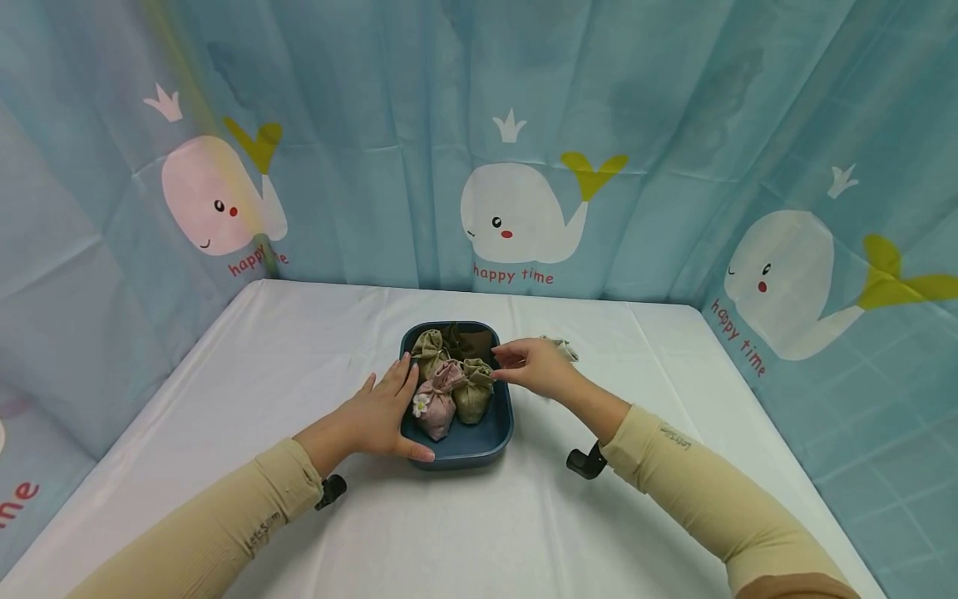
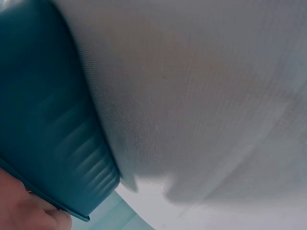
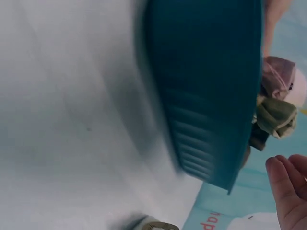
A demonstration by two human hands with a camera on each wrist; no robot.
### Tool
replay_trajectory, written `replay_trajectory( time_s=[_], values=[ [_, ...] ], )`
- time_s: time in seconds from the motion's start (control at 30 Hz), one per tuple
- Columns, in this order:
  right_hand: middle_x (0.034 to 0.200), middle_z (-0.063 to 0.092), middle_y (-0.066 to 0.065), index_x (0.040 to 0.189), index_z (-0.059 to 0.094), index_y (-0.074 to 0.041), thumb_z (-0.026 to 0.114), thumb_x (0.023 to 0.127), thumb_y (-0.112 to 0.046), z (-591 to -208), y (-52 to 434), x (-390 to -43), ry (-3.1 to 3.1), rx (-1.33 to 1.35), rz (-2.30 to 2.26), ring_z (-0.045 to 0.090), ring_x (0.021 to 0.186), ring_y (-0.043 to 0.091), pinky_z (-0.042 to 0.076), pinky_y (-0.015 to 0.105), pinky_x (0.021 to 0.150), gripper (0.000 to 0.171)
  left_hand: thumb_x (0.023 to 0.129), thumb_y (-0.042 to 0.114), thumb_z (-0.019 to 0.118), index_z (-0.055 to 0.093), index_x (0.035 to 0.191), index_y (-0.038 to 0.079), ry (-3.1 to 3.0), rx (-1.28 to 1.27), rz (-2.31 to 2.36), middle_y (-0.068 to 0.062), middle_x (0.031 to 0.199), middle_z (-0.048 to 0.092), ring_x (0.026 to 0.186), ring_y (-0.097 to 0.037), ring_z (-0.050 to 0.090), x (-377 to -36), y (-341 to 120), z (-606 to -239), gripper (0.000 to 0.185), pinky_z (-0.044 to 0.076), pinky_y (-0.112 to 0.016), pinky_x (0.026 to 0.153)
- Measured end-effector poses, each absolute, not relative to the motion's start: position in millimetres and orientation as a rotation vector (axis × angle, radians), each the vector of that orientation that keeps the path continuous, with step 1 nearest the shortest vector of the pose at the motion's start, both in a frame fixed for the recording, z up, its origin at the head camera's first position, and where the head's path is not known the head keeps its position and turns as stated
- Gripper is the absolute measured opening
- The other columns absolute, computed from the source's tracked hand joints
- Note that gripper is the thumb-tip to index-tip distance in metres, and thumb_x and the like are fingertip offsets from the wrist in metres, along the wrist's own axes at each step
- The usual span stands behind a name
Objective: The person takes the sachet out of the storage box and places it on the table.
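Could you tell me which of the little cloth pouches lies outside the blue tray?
The olive pouch behind the right hand; it lies on the white tablecloth, whereas the others sit inside the tray.

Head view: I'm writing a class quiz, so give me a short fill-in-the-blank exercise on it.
1. The small cloth pouches lie inside a dark ___ plastic tray.
2. The pink pouch carries a small white ___.
3. The ___ hand rests on the tray's near rim.
4. One more olive pouch lies on the white tablecloth, behind the ___ hand.

Missing words: blue; flower; left; right
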State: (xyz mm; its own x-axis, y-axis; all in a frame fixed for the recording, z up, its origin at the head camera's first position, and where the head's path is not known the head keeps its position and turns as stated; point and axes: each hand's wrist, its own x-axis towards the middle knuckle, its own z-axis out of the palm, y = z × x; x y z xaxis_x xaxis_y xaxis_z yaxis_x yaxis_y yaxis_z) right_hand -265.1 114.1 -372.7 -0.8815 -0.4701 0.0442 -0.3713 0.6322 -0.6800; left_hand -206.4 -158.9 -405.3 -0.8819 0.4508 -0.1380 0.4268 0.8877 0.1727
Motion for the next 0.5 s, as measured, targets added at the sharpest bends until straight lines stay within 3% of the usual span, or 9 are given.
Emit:
replay_trajectory(
  time_s=[0.23, 0.5],
  values=[
    [0.102, 0.068, 0.005, 0.116, 0.064, -0.007, 0.072, 0.08, -0.021, -380.3, 108.5, -263.7, 2.64, -0.682, -1.095, 0.064, 0.093, 0.015, 0.051, 0.028, 0.076, 0.04, 0.057, 0.084, 0.052, 0.004, 0.146, 0.001, 2.883, 0.675, 0.203, -0.018, 0.151, -0.009, 0.139, -0.032, 0.0, -206.5, -158.1, -407.1, 0.131, 0.012, -0.06, 0.104],
    [0.086, 0.069, -0.001, 0.098, 0.071, -0.011, 0.072, 0.08, -0.019, -383.2, 103.6, -263.0, 2.663, -0.729, -1.031, 0.063, 0.079, 0.008, 0.05, 0.025, 0.068, 0.02, 0.057, 0.084, 0.053, 0.004, 0.146, 0.001, 2.885, 0.67, 0.197, -0.018, 0.151, -0.009, 0.139, -0.032, -0.001, -206.6, -158.4, -406.9, 0.131, 0.012, -0.06, 0.104]
  ],
)
